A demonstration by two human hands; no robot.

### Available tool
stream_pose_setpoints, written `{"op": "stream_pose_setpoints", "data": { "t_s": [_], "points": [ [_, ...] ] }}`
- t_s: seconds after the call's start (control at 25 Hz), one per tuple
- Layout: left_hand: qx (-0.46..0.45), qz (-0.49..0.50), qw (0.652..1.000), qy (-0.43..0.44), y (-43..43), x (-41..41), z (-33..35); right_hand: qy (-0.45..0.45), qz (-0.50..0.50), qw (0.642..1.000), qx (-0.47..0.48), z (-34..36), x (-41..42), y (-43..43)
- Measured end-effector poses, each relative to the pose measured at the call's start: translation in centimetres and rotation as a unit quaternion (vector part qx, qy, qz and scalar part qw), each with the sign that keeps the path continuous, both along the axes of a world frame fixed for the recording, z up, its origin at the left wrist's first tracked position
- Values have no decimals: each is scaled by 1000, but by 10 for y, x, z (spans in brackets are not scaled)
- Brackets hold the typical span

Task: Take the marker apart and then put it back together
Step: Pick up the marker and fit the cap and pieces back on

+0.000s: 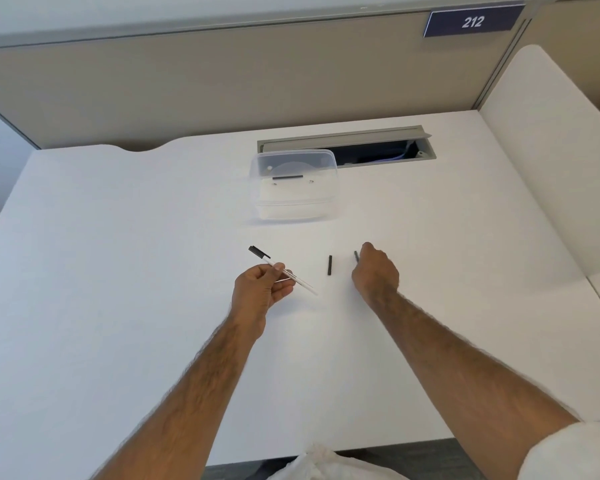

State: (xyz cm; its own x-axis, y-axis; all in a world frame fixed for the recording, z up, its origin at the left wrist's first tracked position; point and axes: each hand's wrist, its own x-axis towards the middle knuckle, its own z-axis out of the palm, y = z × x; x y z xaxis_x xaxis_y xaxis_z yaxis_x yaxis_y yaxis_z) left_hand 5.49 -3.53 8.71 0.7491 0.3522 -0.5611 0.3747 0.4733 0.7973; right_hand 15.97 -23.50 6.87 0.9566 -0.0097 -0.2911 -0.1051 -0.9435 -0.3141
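Observation:
My left hand (262, 289) holds the white marker barrel (300, 281) near its middle, tilted, with the black cap (258, 252) on its far upper-left end. A short black marker part (329, 265) lies alone on the white desk (118, 271) between my hands. My right hand (374, 271) rests knuckles-up on the desk, its fingertips closed around a thin dark piece (356, 255) that sticks out at the thumb side; most of that piece is hidden.
A clear plastic container (295, 185) with a lid stands behind the parts, with small items inside. Behind it an open cable tray (347, 147) is cut into the desk. A white divider panel (534, 161) bounds the right side.

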Motion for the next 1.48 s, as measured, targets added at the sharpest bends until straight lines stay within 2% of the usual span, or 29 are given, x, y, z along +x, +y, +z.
{"op": "stream_pose_setpoints", "data": {
  "t_s": [0.24, 0.32, 0.4, 0.48, 0.6, 0.68, 0.8, 1.0, 1.48],
  "points": [
    [-10, 19, 1000, -12, -11, 4, 8, 16, -2, 999, 27, 0, -2, -6],
    [-26, 28, 999, -26, -11, 6, 13, 24, -24, 995, 88, 6, 3, -15],
    [-48, 40, 997, -42, -10, 8, 18, 4, -76, 974, 211, 16, 4, -25],
    [-76, 54, 994, -58, -9, 11, 24, -12, -144, 913, 382, 31, -2, -32],
    [-112, 74, 988, -74, -11, 17, 33, 46, -188, 767, 612, 50, -18, -30],
    [-123, 82, 986, -81, -13, 22, 37, 90, -180, 696, 689, 57, -26, -22],
    [-132, 91, 983, -92, -10, 26, 41, 114, -177, 647, 733, 62, -32, -9],
    [-135, 90, 982, -100, -7, 28, 43, 108, -186, 627, 748, 67, -31, 1],
    [-160, 106, 976, -105, -13, 30, 44, 117, -179, 625, 751, 64, -26, 13]
  ]
}}
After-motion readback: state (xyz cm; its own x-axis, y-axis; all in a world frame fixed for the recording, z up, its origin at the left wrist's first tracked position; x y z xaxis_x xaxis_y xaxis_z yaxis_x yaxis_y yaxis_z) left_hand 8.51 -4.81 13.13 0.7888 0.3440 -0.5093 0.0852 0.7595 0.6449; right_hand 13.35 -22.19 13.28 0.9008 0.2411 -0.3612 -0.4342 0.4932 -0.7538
